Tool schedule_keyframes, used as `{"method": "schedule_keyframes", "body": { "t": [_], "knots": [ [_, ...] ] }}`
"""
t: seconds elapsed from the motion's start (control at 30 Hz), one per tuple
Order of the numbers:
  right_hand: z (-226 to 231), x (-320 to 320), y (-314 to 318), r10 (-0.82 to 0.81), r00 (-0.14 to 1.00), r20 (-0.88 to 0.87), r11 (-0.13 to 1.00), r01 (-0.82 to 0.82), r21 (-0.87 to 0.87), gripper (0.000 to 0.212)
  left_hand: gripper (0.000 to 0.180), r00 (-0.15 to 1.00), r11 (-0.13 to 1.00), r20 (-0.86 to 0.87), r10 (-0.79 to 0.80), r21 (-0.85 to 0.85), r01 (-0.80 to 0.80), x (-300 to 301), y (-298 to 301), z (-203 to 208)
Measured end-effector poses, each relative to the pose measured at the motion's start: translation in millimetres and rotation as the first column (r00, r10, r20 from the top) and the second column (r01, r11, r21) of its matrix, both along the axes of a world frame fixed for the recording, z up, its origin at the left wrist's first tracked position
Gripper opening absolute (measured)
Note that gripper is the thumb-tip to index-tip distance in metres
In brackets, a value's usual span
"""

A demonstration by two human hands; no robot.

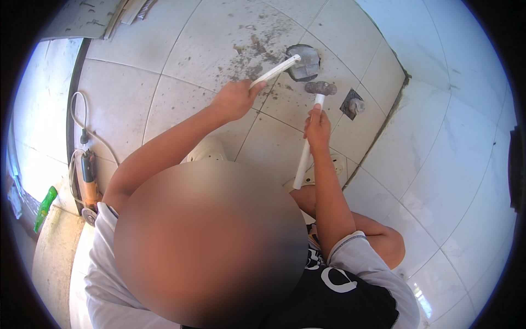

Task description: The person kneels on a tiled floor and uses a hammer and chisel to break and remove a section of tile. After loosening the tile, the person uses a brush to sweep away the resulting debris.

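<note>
Floor: large pale glazed tiles (203, 38), grout lines bending toward the rim of the frame. Dark grit and debris scattered over the tiles at upper centre, thickest just left of a rough hole (308, 61) broken through the tile. A second, smaller square cut-out (352, 104) lies right of centre, with a grey pipe stub in it. A dark, ragged joint runs diagonally down from the upper right, where the floor meets a glossy white tiled wall (455, 142) that fills the right side of the frame.

Left hand (234, 100), upper centre: clenched around the near end of a white chisel-like bar (276, 71). The bar slants up and to the right, its far tip at the left edge of the hole.

Right hand (318, 129), centre: clenched around the white handle of a hammer (320, 88), thumb laid along the handle. The grey head sits just below the hole, apart from the bar. The handle's tail end runs down past the wrist toward the lower centre.

Left edge of frame: an orange angle grinder (87, 181) lies on the floor, its pale cable (82, 118) looping above it. A green object (45, 207) lies further left; its kind cannot be told. A beige shoe (205, 151) shows below the left forearm.
</note>
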State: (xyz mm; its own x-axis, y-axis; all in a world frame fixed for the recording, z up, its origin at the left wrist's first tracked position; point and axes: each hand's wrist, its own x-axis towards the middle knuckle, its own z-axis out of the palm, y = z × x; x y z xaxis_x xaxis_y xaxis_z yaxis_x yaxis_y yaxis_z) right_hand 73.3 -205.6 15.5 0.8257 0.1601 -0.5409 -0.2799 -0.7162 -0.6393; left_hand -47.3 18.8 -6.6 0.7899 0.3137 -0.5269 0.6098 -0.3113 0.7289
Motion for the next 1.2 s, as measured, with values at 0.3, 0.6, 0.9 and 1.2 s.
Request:
{"method": "schedule_keyframes", "body": {
  "t": [0.3, 0.6, 0.9, 1.2],
  "knots": [
    [27, 4, 31, 0.093, 0.969, 0.228, 0.992, -0.109, 0.057, 0.043, 0.072, 0.998, 0.994, -0.040, -0.047, -0.100, 0.043, 3, 9, 4],
    [38, 3, 75, 0.325, 0.779, 0.536, 0.932, -0.359, -0.042, 0.041, 0.075, 0.997, 0.990, -0.063, -0.046, -0.139, 0.037, 4, 11, 4],
    [11, -11, 49, 0.232, 0.895, 0.382, 0.961, -0.272, 0.054, 0.041, 0.067, 0.999, 0.999, 0.044, -0.024, -0.042, 0.026, -1, -6, -5],
    [9, -17, 15, 0.089, 0.980, 0.180, 0.986, -0.113, 0.126, 0.046, 0.057, 0.989, 0.998, 0.141, -0.053, 0.054, 0.046, -7, -10, 1]
  ]
}}
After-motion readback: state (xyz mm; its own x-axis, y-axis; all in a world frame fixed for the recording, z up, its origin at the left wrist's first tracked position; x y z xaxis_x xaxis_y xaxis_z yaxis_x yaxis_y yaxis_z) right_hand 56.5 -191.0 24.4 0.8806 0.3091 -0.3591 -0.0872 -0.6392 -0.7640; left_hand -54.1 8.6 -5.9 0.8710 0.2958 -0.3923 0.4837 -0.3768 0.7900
